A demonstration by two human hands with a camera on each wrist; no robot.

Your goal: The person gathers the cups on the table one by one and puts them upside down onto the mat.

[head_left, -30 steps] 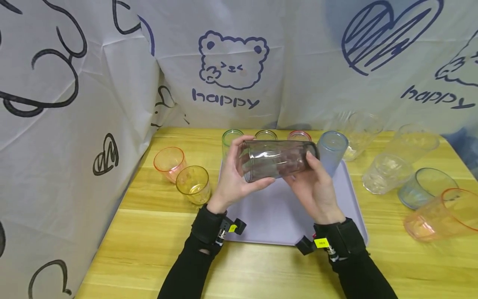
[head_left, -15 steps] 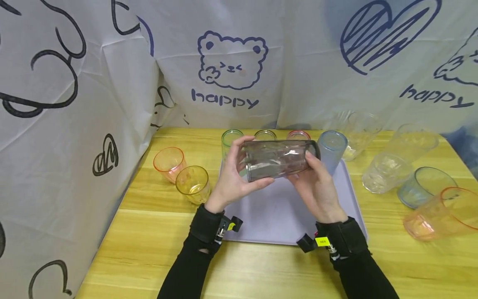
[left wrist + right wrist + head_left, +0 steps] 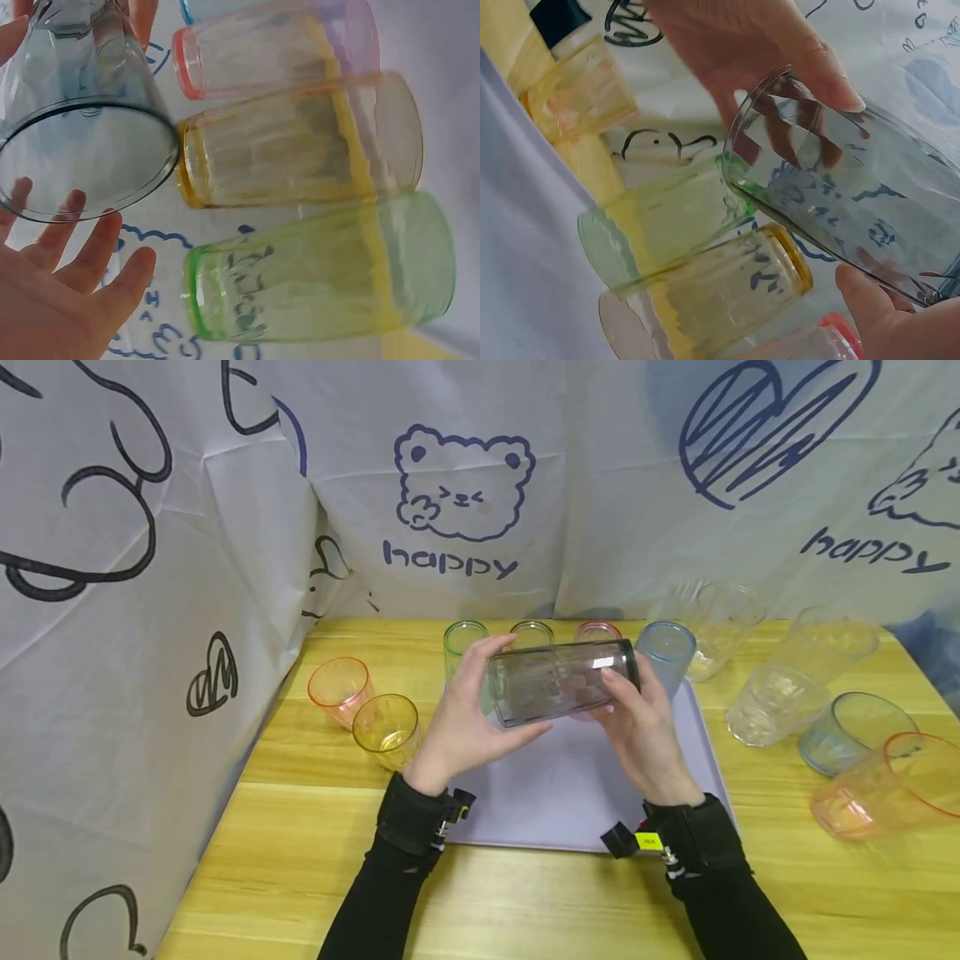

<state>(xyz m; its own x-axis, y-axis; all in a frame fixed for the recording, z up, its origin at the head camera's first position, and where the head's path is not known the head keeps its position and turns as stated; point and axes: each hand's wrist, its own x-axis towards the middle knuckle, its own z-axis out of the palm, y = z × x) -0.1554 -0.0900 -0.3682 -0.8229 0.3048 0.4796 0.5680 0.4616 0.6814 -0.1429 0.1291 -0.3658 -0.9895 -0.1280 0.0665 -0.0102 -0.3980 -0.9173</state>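
A smoky grey drinking glass [image 3: 562,683] lies sideways in the air above a lilac tray [image 3: 540,810]. My left hand [image 3: 465,718] grips the rim end, thumb below and fingers at the far side. The right hand [image 3: 645,727] holds the dark base end, its thumb pressed on the wall. Seen from the left wrist, the round mouth of the glass [image 3: 90,157] faces the left palm. Behind it a green glass [image 3: 322,274], an amber glass [image 3: 300,142] and a pink glass [image 3: 277,49] stand upside down on the tray.
A blue tumbler [image 3: 666,652] stands at the tray's back right. Left of the tray are an orange glass [image 3: 340,689] and a yellow glass [image 3: 387,727]. Several clear glasses, a blue-grey one [image 3: 855,735] and an orange tumbler [image 3: 885,785] occupy the right side.
The grey glass has tilted slightly, its base end now higher than its rim end. Both wrists have turned a little and the left one has shifted left. Both hands keep hold.
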